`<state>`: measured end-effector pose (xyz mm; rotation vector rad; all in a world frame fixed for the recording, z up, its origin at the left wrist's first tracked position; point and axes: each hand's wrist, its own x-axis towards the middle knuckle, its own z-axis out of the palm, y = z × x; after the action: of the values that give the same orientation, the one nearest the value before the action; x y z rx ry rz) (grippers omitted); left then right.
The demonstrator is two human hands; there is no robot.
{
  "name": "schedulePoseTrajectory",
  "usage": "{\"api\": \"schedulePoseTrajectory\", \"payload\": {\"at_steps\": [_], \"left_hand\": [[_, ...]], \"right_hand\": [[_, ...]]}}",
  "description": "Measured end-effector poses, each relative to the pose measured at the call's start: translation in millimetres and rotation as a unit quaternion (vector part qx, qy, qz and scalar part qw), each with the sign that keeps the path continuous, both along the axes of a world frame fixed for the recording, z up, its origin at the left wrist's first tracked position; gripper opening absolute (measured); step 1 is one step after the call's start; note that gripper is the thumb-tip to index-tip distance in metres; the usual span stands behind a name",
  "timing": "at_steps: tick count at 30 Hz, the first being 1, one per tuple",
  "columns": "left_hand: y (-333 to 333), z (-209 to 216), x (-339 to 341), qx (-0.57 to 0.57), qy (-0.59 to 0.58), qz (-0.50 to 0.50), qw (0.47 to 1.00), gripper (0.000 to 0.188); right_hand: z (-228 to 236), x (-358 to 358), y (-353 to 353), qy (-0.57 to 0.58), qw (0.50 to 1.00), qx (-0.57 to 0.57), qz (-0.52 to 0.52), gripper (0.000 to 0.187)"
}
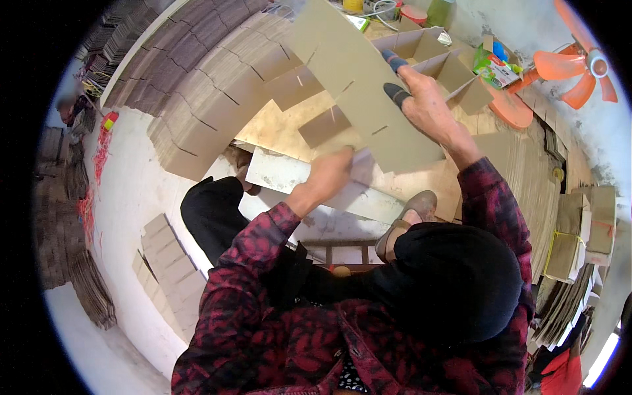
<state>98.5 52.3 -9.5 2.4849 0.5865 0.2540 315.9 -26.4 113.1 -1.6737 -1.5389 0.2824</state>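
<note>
A long brown cardboard strip [359, 99] with slots cut in it is held up at a slant over the wooden board [273, 125]. My right hand [431, 108], wearing dark covers on two fingertips, grips its right edge, thumb on the face toward me. My left hand [326, 174] is beside the strip's lower left edge; motion smears its fingers, so I cannot tell whether they touch anything. Shorter slotted cardboard pieces [321, 126] show to the left of the strip, partly hidden by it. Beyond my right hand stand cardboard dividers [451, 69] crossed into compartments.
Rows of stacked slotted cardboard [204, 108] line the left side of the board. More cardboard strips [168, 253] lie on the white floor [131, 191]. An orange fan [579, 66] stands at the far right, near a green and white box [494, 69]. Tied cardboard bundles [569, 237] sit at right.
</note>
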Motion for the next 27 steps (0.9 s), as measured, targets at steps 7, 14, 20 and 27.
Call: {"api": "schedulePoseTrajectory", "payload": {"at_steps": [7, 14, 20, 27], "left_hand": [[-3.0, -2.3, 6.9, 0.023, -0.011, 0.044, 0.999, 0.011], [-1.1, -0.4, 3.1, 0.01, -0.014, 0.03, 0.999, 0.008], [-2.0, 4.3, 8.6, -0.01, -0.054, 0.045, 0.997, 0.012], [6.8, 6.5, -0.4, -0.009, -0.005, 0.048, 0.999, 0.011]], "right_hand": [[-0.5, 8.3, 19.5, -0.042, 0.996, -0.079, 0.001, 0.046], [-0.2, -7.3, 14.3, -0.014, 0.998, -0.055, 0.007, 0.046], [-30.7, -7.5, 13.4, -0.028, 0.999, -0.004, -0.023, 0.056], [-35.0, -19.4, 1.1, 0.033, 0.995, -0.075, -0.052, 0.055]]}}
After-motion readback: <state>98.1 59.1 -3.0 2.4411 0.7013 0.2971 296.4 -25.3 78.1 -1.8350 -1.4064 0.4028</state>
